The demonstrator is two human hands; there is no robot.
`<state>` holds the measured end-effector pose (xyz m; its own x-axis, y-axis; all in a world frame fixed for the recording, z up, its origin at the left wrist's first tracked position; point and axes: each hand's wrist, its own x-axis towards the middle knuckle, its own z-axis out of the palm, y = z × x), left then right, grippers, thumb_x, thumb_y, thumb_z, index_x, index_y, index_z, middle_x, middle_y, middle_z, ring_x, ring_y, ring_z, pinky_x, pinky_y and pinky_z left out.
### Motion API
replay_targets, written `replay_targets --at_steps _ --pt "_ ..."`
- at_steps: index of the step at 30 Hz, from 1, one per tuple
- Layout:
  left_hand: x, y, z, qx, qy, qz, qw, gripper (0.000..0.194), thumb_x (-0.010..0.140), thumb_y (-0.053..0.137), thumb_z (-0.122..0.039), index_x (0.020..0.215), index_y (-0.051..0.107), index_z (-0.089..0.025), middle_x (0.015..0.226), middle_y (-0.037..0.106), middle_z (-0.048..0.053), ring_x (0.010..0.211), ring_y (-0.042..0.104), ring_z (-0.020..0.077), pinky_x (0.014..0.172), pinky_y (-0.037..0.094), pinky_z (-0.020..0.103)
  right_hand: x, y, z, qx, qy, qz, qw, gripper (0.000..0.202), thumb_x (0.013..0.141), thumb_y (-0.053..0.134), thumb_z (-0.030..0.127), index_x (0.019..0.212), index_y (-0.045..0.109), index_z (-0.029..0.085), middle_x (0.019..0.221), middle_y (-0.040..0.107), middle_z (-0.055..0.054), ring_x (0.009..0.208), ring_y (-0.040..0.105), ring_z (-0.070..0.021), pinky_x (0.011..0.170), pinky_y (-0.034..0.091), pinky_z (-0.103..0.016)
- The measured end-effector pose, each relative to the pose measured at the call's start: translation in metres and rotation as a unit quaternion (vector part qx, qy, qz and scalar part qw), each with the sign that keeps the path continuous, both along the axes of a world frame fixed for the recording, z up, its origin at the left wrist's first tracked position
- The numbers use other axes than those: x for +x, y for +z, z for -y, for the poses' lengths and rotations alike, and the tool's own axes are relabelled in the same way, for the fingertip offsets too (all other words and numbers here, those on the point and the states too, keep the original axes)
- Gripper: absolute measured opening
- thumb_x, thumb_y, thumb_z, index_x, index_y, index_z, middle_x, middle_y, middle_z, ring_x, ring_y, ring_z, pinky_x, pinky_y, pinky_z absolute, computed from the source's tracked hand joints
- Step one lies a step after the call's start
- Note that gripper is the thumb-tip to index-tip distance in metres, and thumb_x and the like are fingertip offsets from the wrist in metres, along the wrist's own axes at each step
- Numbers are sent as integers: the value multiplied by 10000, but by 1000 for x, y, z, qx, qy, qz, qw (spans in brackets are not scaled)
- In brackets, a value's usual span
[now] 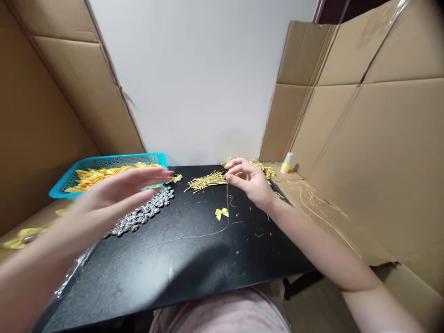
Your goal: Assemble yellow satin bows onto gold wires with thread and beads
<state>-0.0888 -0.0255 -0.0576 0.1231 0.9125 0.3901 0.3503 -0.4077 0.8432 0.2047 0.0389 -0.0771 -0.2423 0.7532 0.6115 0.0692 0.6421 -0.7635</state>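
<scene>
My left hand (126, 189) is slightly blurred. Its fingers stretch to the right, with the thumb apart from them and nothing visibly held. Just beyond its fingertips is a small yellow bow with a silver bead (177, 178). My right hand (248, 181) has thumb and forefinger pinched together at the end of a thin thread (228, 199). From there the thread runs down past a yellow ribbon bow (222, 213), then curves left across the black table (194, 268). A bundle of gold twist ties (208, 181) lies left of the right fingertips.
A blue basket (159, 159) full of yellow ribbon bows stands at the back left. Many silver beads (145, 212) lie in front of it. More yellow bows (268, 171) are piled behind my right hand. A thread cone (286, 163) stands right. Cardboard walls (388, 152) flank the table.
</scene>
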Motion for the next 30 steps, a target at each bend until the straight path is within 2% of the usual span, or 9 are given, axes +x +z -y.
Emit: replay_targets --at_steps 2,4,7,9,12,18,22,26,30 --pt "57 -6 -17 -84 -94 63 990 389 820 672 -364 1188 643 -239 1234 653 35 1153 573 228 993 450 370 -10 -2 1 10 -7 25 1000 133 790 690 331 745 674 207 1032 564 -43 998 565 -169 884 458 -358" --pt "102 -16 -30 -186 -196 215 939 377 784 708 -400 1086 668 -177 1126 682 93 1031 630 216 924 498 362 -14 -4 -2 7 -16 21 1000 151 785 692 347 752 684 200 1049 553 -47 1010 559 -171 905 449 -362" --pt "132 -28 -41 -262 -253 340 867 321 719 782 -363 900 661 -127 832 656 57 717 610 113 665 513 220 -13 -5 -5 -20 -12 -9 1000 204 764 701 393 750 690 189 1052 539 -53 975 561 -171 865 455 -350" --pt "132 -29 -45 -261 -243 366 859 280 711 793 -330 812 635 -122 659 530 -21 533 447 40 492 396 139 -12 -5 -5 -34 -4 -26 999 225 741 716 414 741 690 190 1042 537 -50 957 559 -172 833 454 -342" --pt "125 -25 -47 -235 -205 342 887 282 699 799 -322 734 605 -121 576 339 -79 480 260 26 418 262 116 -13 -5 -5 -45 6 -54 998 211 724 732 405 731 691 198 1038 544 -43 964 558 -177 804 448 -332" --pt "127 -15 -53 -183 -154 274 932 332 659 795 -412 685 610 -137 546 283 -86 486 208 45 409 196 136 -16 -3 -7 -31 1 -77 997 171 741 716 394 749 687 226 1014 563 -25 977 561 -178 820 448 -333" --pt "123 -8 -59 -150 -107 262 947 276 645 774 -378 725 653 -144 509 281 -89 467 215 49 403 152 160 -16 -2 -11 -6 -8 -85 996 129 764 693 371 764 673 243 978 572 -19 948 563 -168 796 454 -315" --pt "98 9 -65 -103 -44 279 954 172 660 713 -278 736 643 -140 485 242 -98 443 200 45 396 138 173 -11 -13 -12 11 -29 -46 998 89 794 657 319 792 663 230 949 574 -28 904 566 -161 750 453 -300" --pt "57 32 -65 -54 28 269 961 71 773 572 -176 799 606 -120 497 188 -103 428 169 28 400 145 145 21 -37 1 40 -63 98 992 41 789 669 242 810 676 207 914 610 -35 935 585 -173 842 446 -328"
